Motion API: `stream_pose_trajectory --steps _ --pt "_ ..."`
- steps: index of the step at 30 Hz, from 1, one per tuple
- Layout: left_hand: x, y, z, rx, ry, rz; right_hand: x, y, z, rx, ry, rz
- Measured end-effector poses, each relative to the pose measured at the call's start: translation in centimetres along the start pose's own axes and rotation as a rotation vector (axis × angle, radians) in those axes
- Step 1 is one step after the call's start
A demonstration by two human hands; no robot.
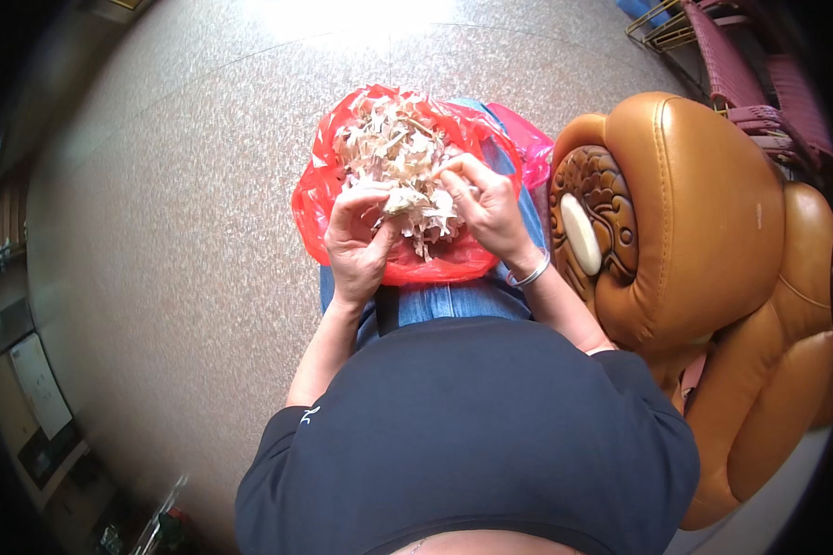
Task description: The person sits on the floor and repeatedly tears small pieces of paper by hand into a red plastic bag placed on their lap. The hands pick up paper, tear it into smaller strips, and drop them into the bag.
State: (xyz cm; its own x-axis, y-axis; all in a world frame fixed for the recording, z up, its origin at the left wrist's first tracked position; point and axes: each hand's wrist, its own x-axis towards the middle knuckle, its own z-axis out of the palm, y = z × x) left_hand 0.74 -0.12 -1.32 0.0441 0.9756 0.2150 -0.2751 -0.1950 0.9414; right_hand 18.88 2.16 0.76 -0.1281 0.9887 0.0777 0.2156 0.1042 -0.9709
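A red plastic bag (310, 208) lies open on my lap, heaped with pale, dry, papery flakes (389, 135) and a few thin stalks. My left hand (357, 239) is at the near left of the heap, its thumb and fingers around a whitish, slightly green papery clump (404, 201). Over the right side of the heap is my right hand (486, 201), its thumb and forefinger drawn close together. Whether a small flake is pinched between those fingertips is too fine to make out. A silver bangle (531, 270) circles the right wrist.
Close on my right stands a tan leather armchair (708, 222) with a carved wooden armrest front (614, 201). A pink plastic bag (527, 142) shows beyond my right knee. Pink woven chairs (725, 62) are at the far right. Speckled floor (180, 229) stretches ahead and left.
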Motion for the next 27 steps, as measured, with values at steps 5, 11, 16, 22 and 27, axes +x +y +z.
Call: stream_pose_trajectory --steps 5,11,16,22,27 --pt "-0.2 0.2 0.1 0.008 -0.041 -0.05 0.1 -2.3 -0.3 -0.219 -0.158 -0.184" --pt "-0.3 1.0 0.8 0.02 0.015 -0.121 -0.6 -2.0 1.5 -0.121 -0.02 -0.151" --pt "-0.5 0.4 1.1 -0.015 0.071 -0.136 -1.2 -1.5 2.6 0.098 -0.026 0.02" --pt "-0.2 0.8 0.8 -0.116 0.082 -0.269 -0.8 0.4 1.9 -0.019 -0.062 0.108" --pt "0.0 0.7 0.3 -0.154 0.01 -0.371 -0.1 -0.6 0.7 -0.085 0.039 -0.179"
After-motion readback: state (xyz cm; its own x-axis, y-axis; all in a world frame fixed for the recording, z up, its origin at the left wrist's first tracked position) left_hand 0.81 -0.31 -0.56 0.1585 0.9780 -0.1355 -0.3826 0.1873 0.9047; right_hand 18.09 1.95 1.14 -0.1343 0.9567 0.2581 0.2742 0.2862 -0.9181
